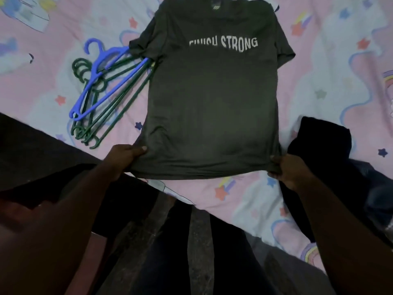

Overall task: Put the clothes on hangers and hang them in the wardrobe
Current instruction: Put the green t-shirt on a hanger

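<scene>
Dark t-shirt [212, 99] flat on bedsheet [331, 67], left hand [125, 158] and right hand [285, 169] pinching its hem corners (hangers [100, 88] beside)

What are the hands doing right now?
Left hand: pinching the bottom left corner of the T-shirt.
Right hand: gripping the bottom right corner of the T-shirt.

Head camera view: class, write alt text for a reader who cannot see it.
Both hands, left hand and right hand, pinch the bottom hem of a dark grey T-shirt printed "STRONG", spread flat on a pink patterned bedsheet. A blue plastic hanger lies on dark green plastic hangers left of it; a black garment lies right.
</scene>
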`<state>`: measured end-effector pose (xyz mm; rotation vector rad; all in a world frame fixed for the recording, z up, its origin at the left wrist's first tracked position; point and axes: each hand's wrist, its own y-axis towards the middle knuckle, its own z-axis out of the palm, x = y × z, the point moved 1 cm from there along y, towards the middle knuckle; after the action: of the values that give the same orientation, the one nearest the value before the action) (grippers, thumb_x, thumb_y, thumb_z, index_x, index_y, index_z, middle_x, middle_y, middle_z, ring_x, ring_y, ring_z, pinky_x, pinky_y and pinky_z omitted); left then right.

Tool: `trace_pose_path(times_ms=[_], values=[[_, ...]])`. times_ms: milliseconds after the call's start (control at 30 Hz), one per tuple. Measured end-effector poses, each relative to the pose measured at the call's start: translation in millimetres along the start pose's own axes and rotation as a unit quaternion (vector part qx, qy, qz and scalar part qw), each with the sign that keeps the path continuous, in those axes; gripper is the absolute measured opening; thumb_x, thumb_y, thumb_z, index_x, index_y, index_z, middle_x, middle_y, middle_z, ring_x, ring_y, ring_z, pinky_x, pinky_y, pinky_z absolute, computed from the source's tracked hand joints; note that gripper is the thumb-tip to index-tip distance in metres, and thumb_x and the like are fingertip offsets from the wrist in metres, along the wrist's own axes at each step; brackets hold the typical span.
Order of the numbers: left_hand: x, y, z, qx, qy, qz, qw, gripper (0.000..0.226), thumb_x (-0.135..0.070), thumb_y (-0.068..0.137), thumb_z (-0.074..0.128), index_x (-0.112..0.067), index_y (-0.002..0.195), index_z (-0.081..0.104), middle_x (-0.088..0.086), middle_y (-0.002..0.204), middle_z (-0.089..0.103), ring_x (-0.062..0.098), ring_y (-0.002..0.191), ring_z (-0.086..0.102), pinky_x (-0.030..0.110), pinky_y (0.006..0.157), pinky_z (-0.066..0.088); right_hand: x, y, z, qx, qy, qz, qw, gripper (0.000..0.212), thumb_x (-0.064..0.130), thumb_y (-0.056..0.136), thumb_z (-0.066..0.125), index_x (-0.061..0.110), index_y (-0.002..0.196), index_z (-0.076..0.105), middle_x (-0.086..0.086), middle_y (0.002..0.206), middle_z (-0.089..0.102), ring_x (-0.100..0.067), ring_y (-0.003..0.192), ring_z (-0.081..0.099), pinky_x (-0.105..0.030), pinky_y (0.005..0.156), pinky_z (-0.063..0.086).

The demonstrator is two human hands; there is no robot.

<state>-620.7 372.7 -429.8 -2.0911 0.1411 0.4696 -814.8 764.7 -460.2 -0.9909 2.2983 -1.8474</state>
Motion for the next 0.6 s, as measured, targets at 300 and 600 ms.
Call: trace_pose_path(times_ms=[300, 600], values=[[-47.2, 18.7, -41.9, -0.003, -0.270, 0.143, 0.952, 0.016, -0.027, 0.094, 0.061, -0.013, 0.087, 0.062, 0.003, 0.078, 0.068, 0.016, 0.069, 0.065, 0.027, 0.060, 0.058, 79.7, -16.2, -17.3, -0.016, 0.181, -0.239, 0.954, 0.022, 0.033, 0.096, 0.059, 0.020, 0.112, 0.064, -0.004, 0.082, 0.064, -0.016, 0.056, 0.052, -0.022, 0.047, 0.045], [50.7, 62.2, -13.8, -0.155, 0.194, 0.153, 0.957, 0.034, -0.031, 0.098, 0.053, 0.001, 0.096, 0.063, 0.029, 0.093, 0.066, 0.043, 0.094, 0.061, 0.040, 0.078, 0.043, -8.5, 23.3, 19.2, -0.110, -0.184, -0.074, 0.974, 0.026, 0.033, 0.096, 0.052, 0.006, 0.098, 0.053, -0.025, 0.091, 0.058, -0.029, 0.058, 0.056, -0.031, 0.051, 0.048]])
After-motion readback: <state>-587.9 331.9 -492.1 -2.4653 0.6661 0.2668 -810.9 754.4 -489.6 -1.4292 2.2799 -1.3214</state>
